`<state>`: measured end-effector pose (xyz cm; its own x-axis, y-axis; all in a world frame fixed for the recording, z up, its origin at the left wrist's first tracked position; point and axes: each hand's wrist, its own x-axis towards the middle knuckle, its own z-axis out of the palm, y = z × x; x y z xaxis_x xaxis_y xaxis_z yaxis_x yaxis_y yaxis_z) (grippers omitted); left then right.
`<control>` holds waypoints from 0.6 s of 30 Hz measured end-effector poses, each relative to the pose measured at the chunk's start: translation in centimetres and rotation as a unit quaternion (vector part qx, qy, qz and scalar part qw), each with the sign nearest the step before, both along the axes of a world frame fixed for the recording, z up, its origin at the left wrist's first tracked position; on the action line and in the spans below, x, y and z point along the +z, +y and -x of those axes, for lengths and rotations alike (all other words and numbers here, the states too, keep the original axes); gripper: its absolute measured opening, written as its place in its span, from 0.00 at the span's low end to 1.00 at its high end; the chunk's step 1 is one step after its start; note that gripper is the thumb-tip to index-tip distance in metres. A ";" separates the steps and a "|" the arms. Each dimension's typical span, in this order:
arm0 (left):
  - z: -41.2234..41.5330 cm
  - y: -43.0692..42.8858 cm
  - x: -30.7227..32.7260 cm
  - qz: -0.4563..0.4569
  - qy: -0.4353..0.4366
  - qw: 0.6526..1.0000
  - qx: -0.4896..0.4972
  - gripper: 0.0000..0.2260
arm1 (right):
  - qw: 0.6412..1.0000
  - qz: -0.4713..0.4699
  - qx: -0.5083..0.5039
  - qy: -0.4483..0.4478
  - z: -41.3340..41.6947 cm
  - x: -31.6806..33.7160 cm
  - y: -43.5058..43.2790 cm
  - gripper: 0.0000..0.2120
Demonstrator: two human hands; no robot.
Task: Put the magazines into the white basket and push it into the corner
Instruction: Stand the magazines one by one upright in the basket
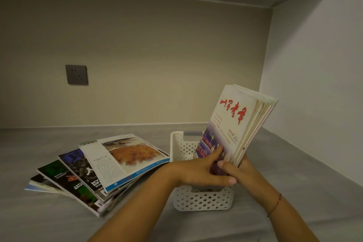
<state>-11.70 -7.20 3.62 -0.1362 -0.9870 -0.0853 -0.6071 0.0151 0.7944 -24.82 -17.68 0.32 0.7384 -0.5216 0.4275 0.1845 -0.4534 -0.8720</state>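
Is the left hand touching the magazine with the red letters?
Touching. The head view shows fingers of the left hand lying on the cover of the magazine.

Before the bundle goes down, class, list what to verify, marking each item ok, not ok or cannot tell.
1. Grip of left hand and right hand on the bundle of magazines: ok.
2. The bundle on end over the basket: ok.
3. Its lower edge inside the basket: cannot tell, the hands hide it.
4. All magazines gathered: not ok, a pile lies on the counter left of the basket.
5. The basket in the corner: not ok, it stands away from it.
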 end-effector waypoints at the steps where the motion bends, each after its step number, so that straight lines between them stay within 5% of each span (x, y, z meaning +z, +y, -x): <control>1: 0.1 -0.1 -0.1 0.000 -0.005 1.000 -0.003 0.40 | 1.000 0.001 -0.006 -0.004 -0.2 0.0 0.2 0.33; 6: -0.9 0.6 0.0 0.014 0.028 0.999 0.010 0.36 | 0.998 -0.027 -0.053 -0.032 -0.7 -0.5 0.2 0.33; 12: -1.2 0.7 1.4 0.075 0.147 0.975 0.147 0.28 | 0.998 0.006 -0.061 0.017 -0.6 0.4 0.9 0.34; 18: 0.3 -0.1 1.1 0.058 0.139 0.978 0.147 0.36 | 0.999 0.023 -0.035 0.026 -0.8 1.2 1.6 0.35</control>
